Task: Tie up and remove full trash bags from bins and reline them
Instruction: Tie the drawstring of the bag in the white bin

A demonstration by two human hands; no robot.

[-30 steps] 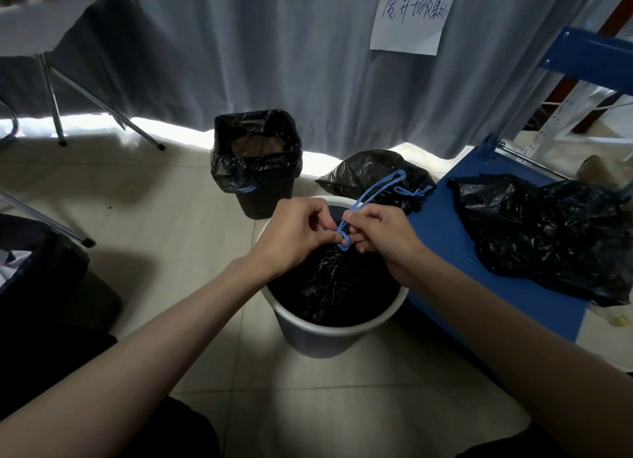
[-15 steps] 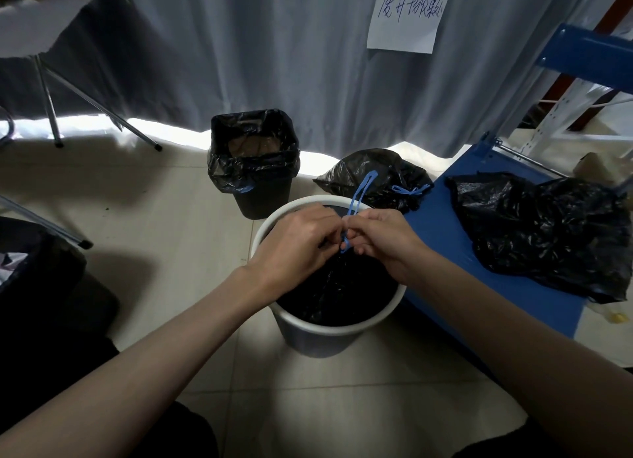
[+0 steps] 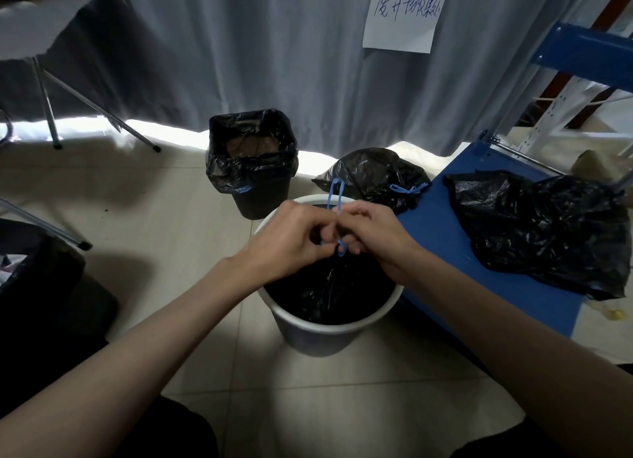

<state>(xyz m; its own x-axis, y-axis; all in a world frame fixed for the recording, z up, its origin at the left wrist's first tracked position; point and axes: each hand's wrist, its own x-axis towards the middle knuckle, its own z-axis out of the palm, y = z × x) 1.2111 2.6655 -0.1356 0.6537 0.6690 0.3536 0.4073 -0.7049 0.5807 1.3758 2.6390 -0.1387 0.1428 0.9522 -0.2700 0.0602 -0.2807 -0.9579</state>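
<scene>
Centrally, left hand and right hand pressed together, each grip pinched shut on thin blue plastic drawstring, gathered black plastic trash bag seated inside round white plastic bin on tiled floor, tied black bag seen just behind.

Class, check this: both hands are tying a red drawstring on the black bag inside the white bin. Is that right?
Not quite. In the head view the drawstring is blue, not red. Both hands, left and right, do tie it on the black bag inside the white bin.
</scene>
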